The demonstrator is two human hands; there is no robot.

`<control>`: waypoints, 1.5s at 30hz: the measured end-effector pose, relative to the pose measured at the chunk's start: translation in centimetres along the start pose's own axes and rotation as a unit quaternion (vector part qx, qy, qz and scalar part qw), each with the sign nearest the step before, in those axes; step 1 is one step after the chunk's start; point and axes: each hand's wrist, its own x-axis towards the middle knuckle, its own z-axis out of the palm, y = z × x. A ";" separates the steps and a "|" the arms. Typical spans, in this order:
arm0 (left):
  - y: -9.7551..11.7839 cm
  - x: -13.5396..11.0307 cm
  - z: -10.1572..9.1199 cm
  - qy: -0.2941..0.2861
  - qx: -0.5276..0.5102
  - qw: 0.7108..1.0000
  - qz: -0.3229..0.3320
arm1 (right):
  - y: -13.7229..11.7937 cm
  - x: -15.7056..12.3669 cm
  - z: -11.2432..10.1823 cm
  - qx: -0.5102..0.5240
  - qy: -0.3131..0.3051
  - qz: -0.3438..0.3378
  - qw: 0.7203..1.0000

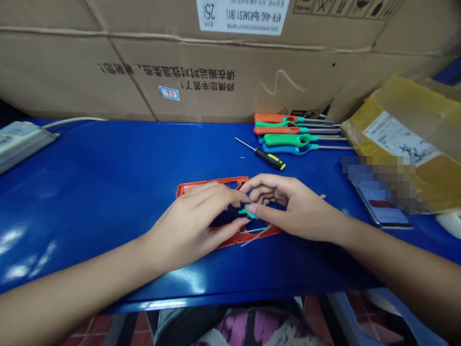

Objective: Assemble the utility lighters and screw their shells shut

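Observation:
A small teal plastic trigger piece (248, 213) is pinched between the fingertips of both hands, low over the table. My left hand (194, 218) reaches in from the left, thumb and index finger curved round the piece. From the right, my right hand (288, 204) has its thumb on the piece and its fingers curled. Below the hands lie two orange lighter shell halves: the far half (187, 188) is partly covered by my left hand, and the near half (232, 239) shows below my thumb. A thin pale wire (255, 235) crosses the near half.
Behind the hands lie a black and yellow screwdriver (272, 159) and a tiny metal pin (242, 157). Several assembled long-nosed lighters (288, 139) are stacked farther back. A phone (382, 202) and a taped carton (406, 129) are at right, a power strip (23, 142) at left. A large cardboard box (198, 105) walls off the back.

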 end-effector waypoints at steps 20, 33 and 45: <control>-1.3 -0.5 0.6 -0.118 -0.009 0.993 -0.022 | 0.5 0.2 -4.1 -0.048 -0.073 0.126 0.988; -1.2 -0.5 0.7 -0.089 0.004 0.995 -0.044 | -0.1 -0.1 -3.4 -0.116 -0.062 0.096 0.987; -0.9 -0.5 0.7 -0.085 -0.002 0.995 -0.048 | 0.6 0.2 -2.8 -0.057 -0.031 0.057 0.996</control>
